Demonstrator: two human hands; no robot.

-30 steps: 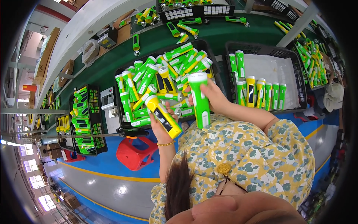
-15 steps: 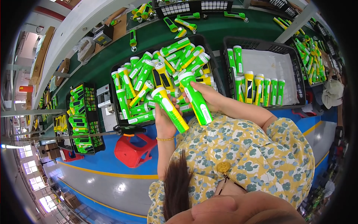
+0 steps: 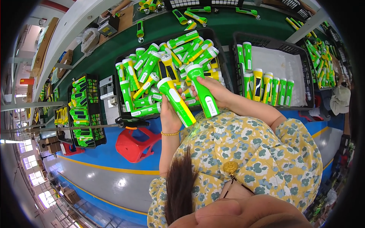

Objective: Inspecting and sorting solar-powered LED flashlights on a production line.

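Note:
My left hand [image 3: 170,114] is closed around a green and yellow flashlight [image 3: 177,102] with a white rim at its head. In my right hand [image 3: 213,89] is a second flashlight [image 3: 205,97], mostly green, its white-rimmed head pointing away from me. The two are held side by side, tilted, in front of my body. Just beyond them a black crate [image 3: 224,66] is heaped with loose green and yellow flashlights [image 3: 148,72], some showing dark panels. My fingers behind the held flashlights are partly hidden.
To the right, a black crate [image 3: 312,91] lined with white holds upright flashlights [image 3: 273,89]. Another filled crate [image 3: 99,131] stands at left, beside a grey-white device [image 3: 107,91]. A red stool [image 3: 135,146] is below. More flashlights lie on the green bench [image 3: 159,32].
The flashlight in my right hand has turned about its length, showing less yellow along its edge. Both hands still hold their flashlights, and the view has shifted slightly.

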